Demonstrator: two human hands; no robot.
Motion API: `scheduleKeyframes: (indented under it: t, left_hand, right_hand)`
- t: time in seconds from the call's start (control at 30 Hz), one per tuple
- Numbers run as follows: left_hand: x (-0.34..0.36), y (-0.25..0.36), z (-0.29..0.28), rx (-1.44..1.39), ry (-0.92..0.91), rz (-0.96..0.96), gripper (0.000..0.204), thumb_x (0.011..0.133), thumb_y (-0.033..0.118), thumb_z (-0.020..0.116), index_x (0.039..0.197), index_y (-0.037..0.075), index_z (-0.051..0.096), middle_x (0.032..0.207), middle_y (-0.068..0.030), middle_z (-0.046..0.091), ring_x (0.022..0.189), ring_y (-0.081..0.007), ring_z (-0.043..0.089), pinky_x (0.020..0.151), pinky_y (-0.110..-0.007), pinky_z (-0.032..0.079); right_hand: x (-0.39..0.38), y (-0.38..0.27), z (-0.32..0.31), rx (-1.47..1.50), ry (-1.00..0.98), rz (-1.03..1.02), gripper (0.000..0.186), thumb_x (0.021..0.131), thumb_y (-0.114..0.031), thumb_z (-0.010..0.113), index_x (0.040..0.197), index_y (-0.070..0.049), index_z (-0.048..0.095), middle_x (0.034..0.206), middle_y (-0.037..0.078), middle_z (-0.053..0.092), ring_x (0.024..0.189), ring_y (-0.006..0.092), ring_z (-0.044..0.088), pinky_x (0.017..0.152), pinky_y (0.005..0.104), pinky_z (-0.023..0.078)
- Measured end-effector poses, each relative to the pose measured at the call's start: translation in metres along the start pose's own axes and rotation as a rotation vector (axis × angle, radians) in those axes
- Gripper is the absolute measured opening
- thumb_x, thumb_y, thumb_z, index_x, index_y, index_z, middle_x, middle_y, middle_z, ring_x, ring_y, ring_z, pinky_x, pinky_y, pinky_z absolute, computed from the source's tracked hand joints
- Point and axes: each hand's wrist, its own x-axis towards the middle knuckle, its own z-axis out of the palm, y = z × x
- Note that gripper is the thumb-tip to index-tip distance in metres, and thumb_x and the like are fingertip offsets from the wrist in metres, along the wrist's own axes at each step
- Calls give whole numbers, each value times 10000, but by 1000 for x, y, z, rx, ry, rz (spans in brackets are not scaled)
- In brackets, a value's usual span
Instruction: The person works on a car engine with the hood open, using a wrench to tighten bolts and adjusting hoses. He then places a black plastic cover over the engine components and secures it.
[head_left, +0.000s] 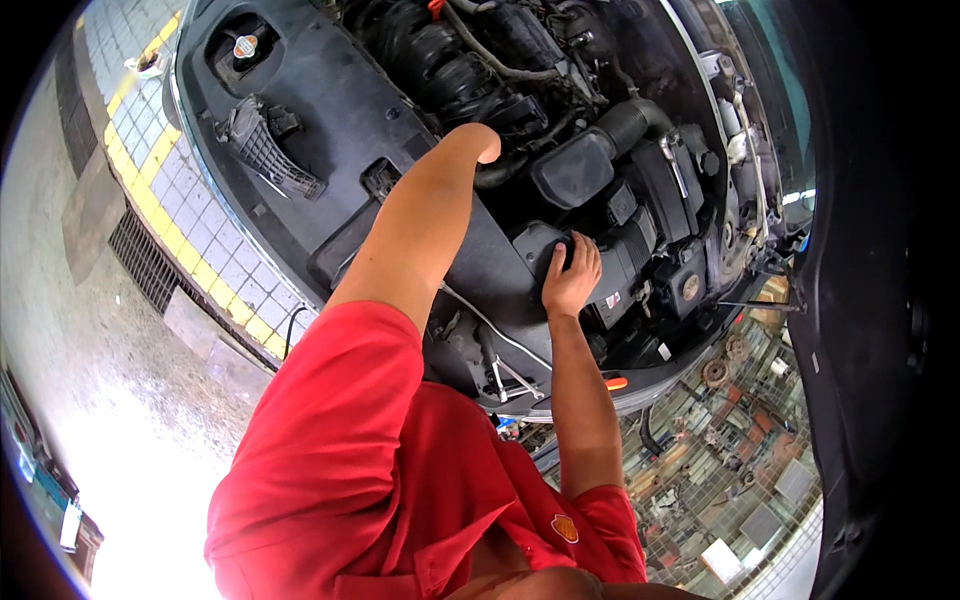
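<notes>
My left hand reaches over the front cover of a car's engine bay; its fingers are bent down out of sight beside a black hose, so their grip is hidden. My right hand rests with fingers apart on a black plastic housing, at the near side of the bay. A larger black box with a ribbed duct lies between the two hands and the rear. Below my right wrist, a thin rod crosses the bay near some metal tools.
A loose plastic grille part lies on the front cover. The dark raised hood fills the right. Yellow-lined tiled floor and a floor grate are at left. Cluttered metal parts and tools lie on the lower right.
</notes>
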Motion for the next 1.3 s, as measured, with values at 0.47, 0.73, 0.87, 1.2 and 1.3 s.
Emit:
scheduleKeyframes:
  t: [0.47,0.73,0.87,1.2,1.3]
  left_hand:
    - [57,3,40,-161,142,-146,290,980,118,489,984,-24,742,961,-212,693,778,-331,632,711,-482,498]
    - [65,5,41,-158,108,-157,295,994,132,486,988,-12,743,917,-190,686,764,-307,625,708,-471,496]
    - [64,8,41,-198,132,-173,373,1035,158,445,874,-37,719,713,-151,683,549,-236,600,586,-452,485]
    - [64,8,39,-241,101,-244,381,1047,222,427,927,-29,688,718,-126,706,516,-208,570,599,-435,500]
    - [72,7,41,-519,133,-308,343,1041,198,433,964,-35,672,709,-144,695,492,-208,559,527,-399,473]
  right_hand:
    - [4,-2,-2,25,-6,9,343,965,-229,640,1257,-49,649,1299,119,650,1295,332,544,1135,468,360]
    - [4,-1,-1,34,-10,22,350,958,-231,648,1257,-49,645,1299,110,651,1300,329,541,1138,467,359]
    - [3,-2,-4,35,-16,35,349,957,-231,646,1256,-51,643,1303,109,648,1300,330,541,1141,471,356]
    - [6,-3,-4,35,-24,35,348,958,-229,639,1260,-56,642,1307,105,644,1304,325,538,1143,471,354]
    - [8,-6,-6,42,-11,32,345,956,-227,641,1256,-57,644,1304,104,646,1304,323,539,1141,468,357]
